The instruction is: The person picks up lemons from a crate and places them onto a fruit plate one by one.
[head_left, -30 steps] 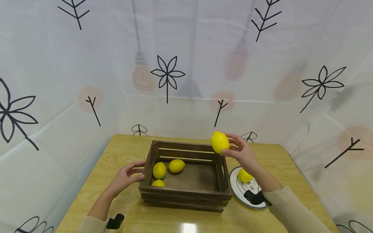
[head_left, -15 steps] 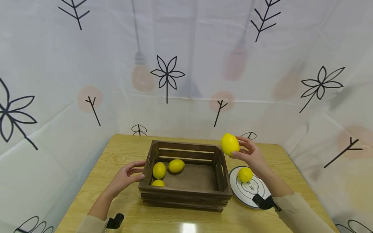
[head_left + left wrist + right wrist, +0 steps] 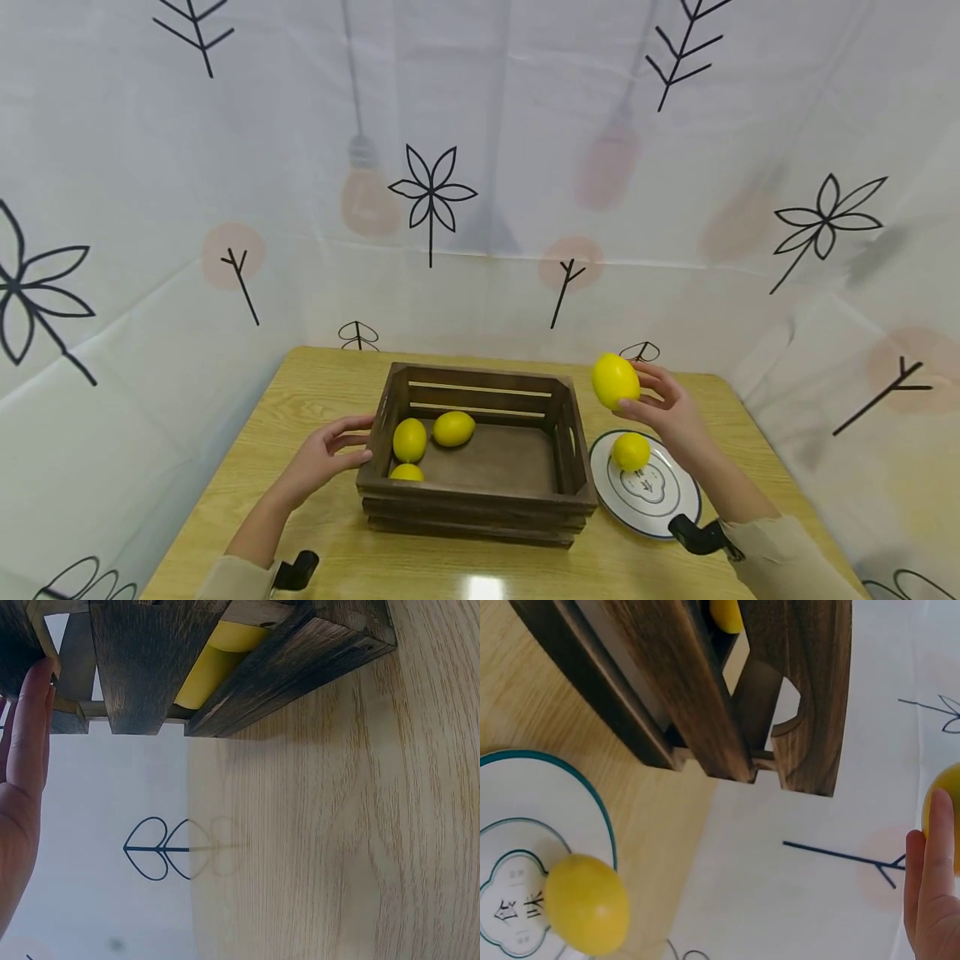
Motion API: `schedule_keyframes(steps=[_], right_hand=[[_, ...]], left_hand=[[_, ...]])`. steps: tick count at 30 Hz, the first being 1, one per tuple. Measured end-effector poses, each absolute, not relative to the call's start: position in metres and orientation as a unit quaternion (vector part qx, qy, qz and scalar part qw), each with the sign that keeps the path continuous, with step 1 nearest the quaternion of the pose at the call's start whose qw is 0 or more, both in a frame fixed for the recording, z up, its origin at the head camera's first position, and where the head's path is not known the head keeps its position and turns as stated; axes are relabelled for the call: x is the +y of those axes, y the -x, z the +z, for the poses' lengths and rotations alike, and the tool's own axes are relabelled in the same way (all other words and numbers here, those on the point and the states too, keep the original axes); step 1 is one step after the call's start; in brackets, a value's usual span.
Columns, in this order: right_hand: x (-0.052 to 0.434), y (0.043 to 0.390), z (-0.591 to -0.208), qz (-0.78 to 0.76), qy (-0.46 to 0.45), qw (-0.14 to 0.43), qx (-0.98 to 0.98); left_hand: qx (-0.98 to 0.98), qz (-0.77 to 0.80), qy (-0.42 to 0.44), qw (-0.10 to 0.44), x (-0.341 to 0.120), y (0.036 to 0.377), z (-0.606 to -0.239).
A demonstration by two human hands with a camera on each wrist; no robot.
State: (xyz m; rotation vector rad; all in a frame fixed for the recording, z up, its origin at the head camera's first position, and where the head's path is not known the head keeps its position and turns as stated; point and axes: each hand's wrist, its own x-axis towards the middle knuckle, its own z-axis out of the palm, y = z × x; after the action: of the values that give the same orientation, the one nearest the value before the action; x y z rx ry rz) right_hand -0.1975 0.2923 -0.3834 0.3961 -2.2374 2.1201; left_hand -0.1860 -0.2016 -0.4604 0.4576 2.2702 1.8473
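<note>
My right hand (image 3: 663,408) holds a yellow lemon (image 3: 615,380) in the air, above the far edge of a white plate (image 3: 667,510) with a dark rim. The lemon's edge (image 3: 946,814) shows by a finger in the right wrist view. A second lemon (image 3: 631,451) (image 3: 586,903) lies on that plate. A dark wooden crate (image 3: 480,492) stands mid-table with three lemons (image 3: 409,439) at its left end. My left hand (image 3: 324,454) rests against the crate's left end, fingers loosely curved; a fingertip (image 3: 36,690) touches the wood.
The light wooden table (image 3: 315,383) is walled in by a white printed cloth (image 3: 480,167) on three sides. Bare tabletop lies in front of the crate and left of it (image 3: 337,847). The crate's right wall (image 3: 795,690) stands close beside the plate.
My right hand carried the lemon rightward, from above the crate's right wall to above the plate. The left hand stayed at the crate.
</note>
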Motion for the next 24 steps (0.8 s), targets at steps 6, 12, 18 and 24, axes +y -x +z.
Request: schedule_keyframes(steps=[6, 12, 18, 24], right_hand=[[0.301, 0.194, -0.388, 0.667, -0.103, 0.022, -0.737], [0.309, 0.193, -0.393, 0.666, -0.085, 0.031, -0.741], [0.315, 0.192, -0.4, 0.684, -0.084, 0.036, -0.724], [0.322, 0.191, -0.412, 0.682, -0.058, 0.034, -0.729]], left_hand=[[0.765, 0.62, -0.151, 0.089, -0.202, 0.186, -0.46], [0.767, 0.618, -0.149, 0.089, -0.201, 0.186, -0.46], [0.768, 0.617, -0.148, 0.087, -0.202, 0.186, -0.46], [0.762, 0.622, -0.154, 0.089, -0.203, 0.186, -0.461]])
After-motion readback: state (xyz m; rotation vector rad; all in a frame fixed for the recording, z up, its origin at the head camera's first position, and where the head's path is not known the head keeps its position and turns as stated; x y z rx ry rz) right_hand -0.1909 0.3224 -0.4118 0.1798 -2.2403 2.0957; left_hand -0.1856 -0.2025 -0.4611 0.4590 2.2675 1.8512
